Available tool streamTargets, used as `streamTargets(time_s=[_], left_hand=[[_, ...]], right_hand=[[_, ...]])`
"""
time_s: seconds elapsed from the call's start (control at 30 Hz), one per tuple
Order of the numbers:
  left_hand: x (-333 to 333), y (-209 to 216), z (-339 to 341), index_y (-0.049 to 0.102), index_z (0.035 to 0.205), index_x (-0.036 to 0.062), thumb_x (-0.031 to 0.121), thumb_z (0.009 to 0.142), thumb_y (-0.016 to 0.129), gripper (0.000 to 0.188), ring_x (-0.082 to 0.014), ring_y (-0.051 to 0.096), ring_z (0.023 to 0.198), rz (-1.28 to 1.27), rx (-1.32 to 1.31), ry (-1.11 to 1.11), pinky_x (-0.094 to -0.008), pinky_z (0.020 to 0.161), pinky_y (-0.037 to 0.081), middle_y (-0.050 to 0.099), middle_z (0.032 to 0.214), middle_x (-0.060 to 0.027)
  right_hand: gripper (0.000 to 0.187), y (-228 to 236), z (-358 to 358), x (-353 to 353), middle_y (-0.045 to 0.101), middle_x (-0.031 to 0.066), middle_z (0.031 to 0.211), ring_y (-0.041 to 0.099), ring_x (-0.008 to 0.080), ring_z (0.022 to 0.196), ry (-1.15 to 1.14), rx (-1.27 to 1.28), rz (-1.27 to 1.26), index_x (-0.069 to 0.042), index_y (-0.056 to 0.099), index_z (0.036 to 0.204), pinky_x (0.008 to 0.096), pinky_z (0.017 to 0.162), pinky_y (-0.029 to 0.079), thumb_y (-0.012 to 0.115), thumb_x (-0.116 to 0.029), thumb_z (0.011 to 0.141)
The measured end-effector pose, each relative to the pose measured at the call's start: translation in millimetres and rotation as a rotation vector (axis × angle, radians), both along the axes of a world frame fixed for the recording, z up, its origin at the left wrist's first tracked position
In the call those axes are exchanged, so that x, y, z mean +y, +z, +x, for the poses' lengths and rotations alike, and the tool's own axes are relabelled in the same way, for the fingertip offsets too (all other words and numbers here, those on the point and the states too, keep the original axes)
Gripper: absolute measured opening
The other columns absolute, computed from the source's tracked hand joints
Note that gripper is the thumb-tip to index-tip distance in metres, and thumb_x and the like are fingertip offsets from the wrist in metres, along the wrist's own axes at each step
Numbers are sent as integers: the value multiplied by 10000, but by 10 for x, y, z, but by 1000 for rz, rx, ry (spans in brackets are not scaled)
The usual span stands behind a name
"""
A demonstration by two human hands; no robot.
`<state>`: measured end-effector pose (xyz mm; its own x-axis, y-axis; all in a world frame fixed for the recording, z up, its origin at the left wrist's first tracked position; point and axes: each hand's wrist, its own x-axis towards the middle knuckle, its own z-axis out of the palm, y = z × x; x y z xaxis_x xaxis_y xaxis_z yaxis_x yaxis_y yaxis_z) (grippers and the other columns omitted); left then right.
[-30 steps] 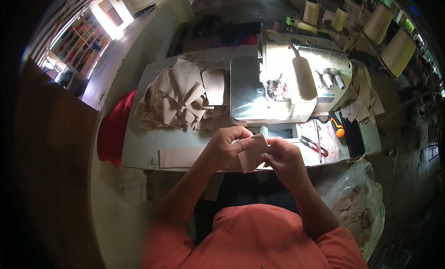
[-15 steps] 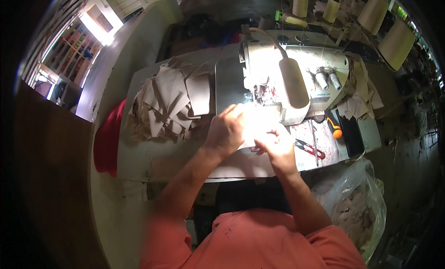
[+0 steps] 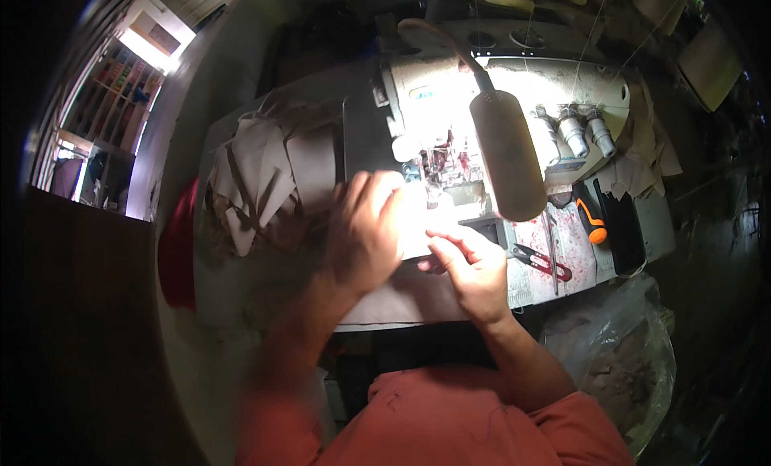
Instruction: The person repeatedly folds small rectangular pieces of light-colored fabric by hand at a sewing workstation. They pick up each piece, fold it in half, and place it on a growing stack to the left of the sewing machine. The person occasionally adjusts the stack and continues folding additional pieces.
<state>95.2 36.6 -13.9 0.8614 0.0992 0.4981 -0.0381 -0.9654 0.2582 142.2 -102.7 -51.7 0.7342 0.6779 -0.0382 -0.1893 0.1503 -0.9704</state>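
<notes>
A light piece of fabric (image 3: 414, 233), washed out by the lamp's glare, lies in front of the sewing machine (image 3: 578, 84) and its needle area. My left hand (image 3: 368, 229) is closed on its left side with the fingers bent over; motion blurs that hand a little. At the lower right edge, my right hand (image 3: 475, 275) pinches the fabric between thumb and fingers. A wider beige cloth (image 3: 409, 299) lies at the table's front edge below both hands. Glare hides where the fabric meets the machine.
Left of the machine sits a pile of cut fabric pieces (image 3: 277, 165). A lamp head (image 3: 507, 157) hangs over the work. On the right lie red-handled thread snips (image 3: 554, 267), an orange-and-black tool (image 3: 593, 217) and a black flat object (image 3: 620, 233). A clear bag (image 3: 618, 378) holds scraps.
The view has shifted closer to the machine. My left hand has moved left relative to the machine, away from its needle area. My right hand keeps its pinch, with its fingers drawn closer together.
</notes>
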Motion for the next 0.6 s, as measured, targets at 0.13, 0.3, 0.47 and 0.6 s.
streamTargets(time_s=[0.13,0.3,0.47,0.6], left_hand=[[-70,-52,-135,542,881,-42,47,689,503,215,-288,485,986,7,53,-54,-363,855,374,530,968,-176],[316,-16,93,530,954,-28,56,690,500,279,-279,469,1025,-113,210,-23,-362,870,369,524,1026,-168],[594,-73,329,545,942,27,105,686,528,268,-247,513,927,298,132,97,-375,817,396,566,930,-127],[935,25,343,610,792,54,36,669,478,182,-268,521,867,282,39,311,-381,784,406,580,859,-127]], right_hand=[[195,-32,14,26,599,111,766,585,136,656,-2,-22,15,43,539,992,226,601,478,478,-31,822],[185,-62,-27,-206,600,129,794,580,137,686,-6,57,65,42,527,987,233,639,479,452,3,823],[195,-444,34,-520,583,113,746,554,117,592,-144,122,-13,42,486,1011,200,551,445,426,-48,848],[191,-469,-62,-719,579,106,729,544,110,567,-165,62,-110,39,486,1001,192,520,425,423,-60,851]])
